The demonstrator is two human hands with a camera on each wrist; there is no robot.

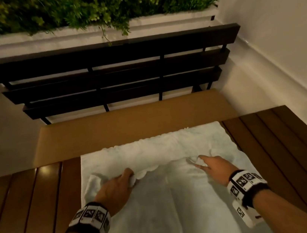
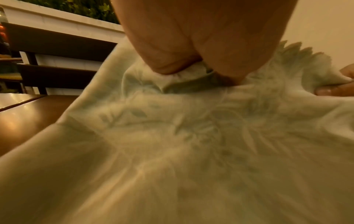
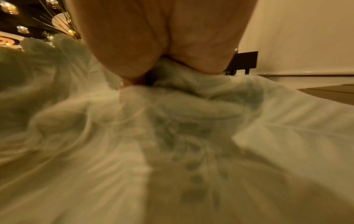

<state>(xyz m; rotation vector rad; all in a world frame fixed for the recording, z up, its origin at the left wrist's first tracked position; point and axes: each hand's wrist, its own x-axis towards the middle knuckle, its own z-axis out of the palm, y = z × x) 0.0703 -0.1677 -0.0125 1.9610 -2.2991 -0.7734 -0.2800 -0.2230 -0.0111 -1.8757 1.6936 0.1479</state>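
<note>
A pale white-green cloth (image 1: 169, 202) with a faint leaf pattern and a scalloped edge lies spread along a dark wooden slatted table (image 1: 24, 211). My left hand (image 1: 117, 185) grips a bunched fold of the cloth (image 2: 191, 136) near its scalloped edge, thumb and fingers pinching the fabric in the left wrist view. My right hand (image 1: 211, 165) pinches the same folded edge further right; in the right wrist view the cloth (image 3: 191, 136) is gathered between thumb and fingers. The fold sits lifted slightly across the cloth's middle, and the far part lies flat.
A tan bench seat (image 1: 130, 127) with a dark slatted backrest (image 1: 112, 75) stands beyond the table. Behind it runs a white planter ledge (image 1: 79, 34) with green foliage (image 1: 94, 2). A white wall (image 1: 285, 40) closes the right side.
</note>
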